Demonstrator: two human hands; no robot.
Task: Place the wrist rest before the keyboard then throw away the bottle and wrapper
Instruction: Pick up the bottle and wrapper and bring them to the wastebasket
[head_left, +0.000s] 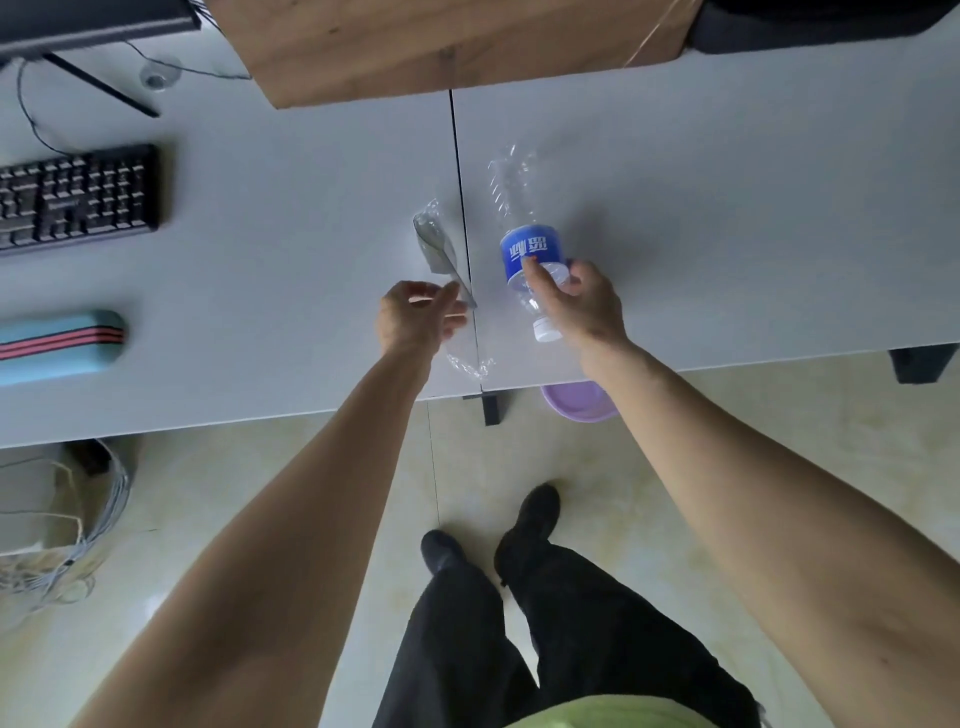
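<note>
A clear plastic bottle (519, 223) with a blue label and white cap lies tilted over the grey desk (291, 218), cap toward me. My right hand (582, 301) is shut on its neck end. A transparent wrapper (441, 249) lies left of the bottle along the desk seam, reaching to the front edge. My left hand (415, 314) pinches the wrapper's middle between thumb and fingers. The teal wrist rest (57, 345) with red and black stripes lies at the far left, in front of the black keyboard (72, 200).
A purple bin (579, 400) sits on the floor under the desk's front edge, below my right wrist. A wooden box (441, 41) stands at the back of the desk. A monitor stand and cable are at the back left. Cables and a box lie on the floor left.
</note>
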